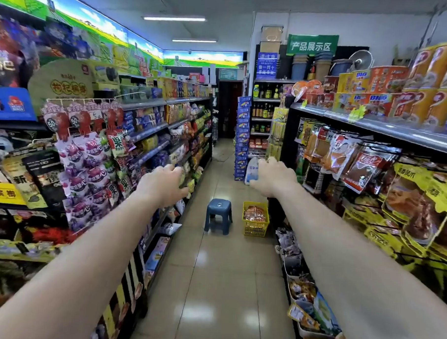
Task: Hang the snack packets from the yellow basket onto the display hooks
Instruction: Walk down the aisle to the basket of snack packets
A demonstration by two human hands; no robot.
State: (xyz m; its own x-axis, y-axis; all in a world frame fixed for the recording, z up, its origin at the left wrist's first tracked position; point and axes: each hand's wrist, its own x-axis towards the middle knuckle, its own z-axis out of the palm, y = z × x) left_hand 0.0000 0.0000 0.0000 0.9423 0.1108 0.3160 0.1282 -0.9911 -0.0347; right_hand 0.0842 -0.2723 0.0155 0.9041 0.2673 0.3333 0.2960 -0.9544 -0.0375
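Observation:
The yellow basket (255,228) stands on the aisle floor against the right shelf, filled with orange-red snack packets (254,213). Display hooks (379,148) on the right shelf carry hanging red and orange packets. My left hand (162,186) and my right hand (273,176) are both stretched forward above the aisle, backs up, fingers relaxed, holding nothing. Both hands are well short of the basket, which lies farther down the aisle below my right hand.
A small blue plastic stool (218,215) stands left of the basket. Stocked shelves line both sides of the narrow tiled aisle (212,284). A white bag (251,172) sits on the floor beyond the basket, by a blue display stand (242,139).

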